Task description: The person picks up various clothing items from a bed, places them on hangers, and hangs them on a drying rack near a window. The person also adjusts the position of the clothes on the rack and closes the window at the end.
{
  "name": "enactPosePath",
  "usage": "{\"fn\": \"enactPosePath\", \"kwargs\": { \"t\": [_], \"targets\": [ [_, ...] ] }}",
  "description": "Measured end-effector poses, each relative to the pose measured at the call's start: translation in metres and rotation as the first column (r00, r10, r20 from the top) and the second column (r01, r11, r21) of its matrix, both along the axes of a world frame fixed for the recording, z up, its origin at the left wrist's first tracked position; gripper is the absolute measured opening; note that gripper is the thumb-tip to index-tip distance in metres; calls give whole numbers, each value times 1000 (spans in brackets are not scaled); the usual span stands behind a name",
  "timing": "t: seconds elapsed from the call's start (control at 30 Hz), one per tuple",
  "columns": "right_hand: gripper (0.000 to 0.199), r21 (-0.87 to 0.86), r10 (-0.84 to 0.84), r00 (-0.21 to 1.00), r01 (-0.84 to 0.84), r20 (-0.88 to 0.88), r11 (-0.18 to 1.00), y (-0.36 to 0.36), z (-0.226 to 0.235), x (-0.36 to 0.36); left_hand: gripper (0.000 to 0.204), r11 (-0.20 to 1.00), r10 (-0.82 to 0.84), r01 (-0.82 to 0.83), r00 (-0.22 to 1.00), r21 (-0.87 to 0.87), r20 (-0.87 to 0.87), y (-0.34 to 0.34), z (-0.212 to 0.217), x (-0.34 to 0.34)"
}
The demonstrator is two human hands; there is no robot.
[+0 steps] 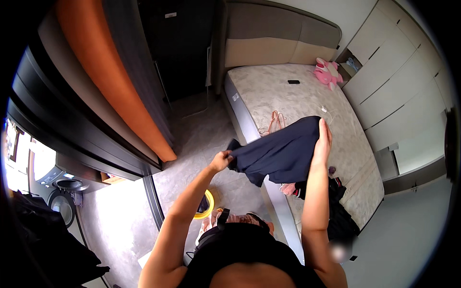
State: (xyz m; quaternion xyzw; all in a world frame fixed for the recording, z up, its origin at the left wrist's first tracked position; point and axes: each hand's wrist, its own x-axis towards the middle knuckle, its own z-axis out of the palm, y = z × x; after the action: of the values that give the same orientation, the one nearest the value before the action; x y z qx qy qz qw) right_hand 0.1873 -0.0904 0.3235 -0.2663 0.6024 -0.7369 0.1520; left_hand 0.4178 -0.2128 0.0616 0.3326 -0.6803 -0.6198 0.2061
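A dark navy garment (283,151) is stretched out sideways in front of me, over the near-left edge of the bed. Its exact kind is not clear from its folds. My left hand (221,161) is closed around the bunched left end. At the other end, my right hand (323,139) holds the upper right edge, fingers extended along the cloth and thumb hidden. Below the cloth, a pile of dark clothes (342,211) with red-and-white trim lies on the mattress beside my right forearm. A bit of pink cloth (288,189) shows under the garment.
The bed's bare mattress (269,89) carries a black phone (293,82), a pink plush toy (327,73), pinkish straps (275,121) and a white cable (324,110). A yellow basin (207,205) stands on the floor near my feet. Curtains (110,91) and a washing machine (62,206) are at left.
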Motion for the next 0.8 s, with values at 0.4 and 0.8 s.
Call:
{"fn": "enactPosePath", "kwargs": {
  "t": [0.4,0.8],
  "targets": [
    [39,484,469,883,-400,-24,778,21,-184,64,32,750,139,236,857,618,-496,6,203,-40],
    [42,-246,495,462,-498,736,832,-6,-149,59,38,857,39,-81,995,-509,-92,10,89,43]
  ]
}}
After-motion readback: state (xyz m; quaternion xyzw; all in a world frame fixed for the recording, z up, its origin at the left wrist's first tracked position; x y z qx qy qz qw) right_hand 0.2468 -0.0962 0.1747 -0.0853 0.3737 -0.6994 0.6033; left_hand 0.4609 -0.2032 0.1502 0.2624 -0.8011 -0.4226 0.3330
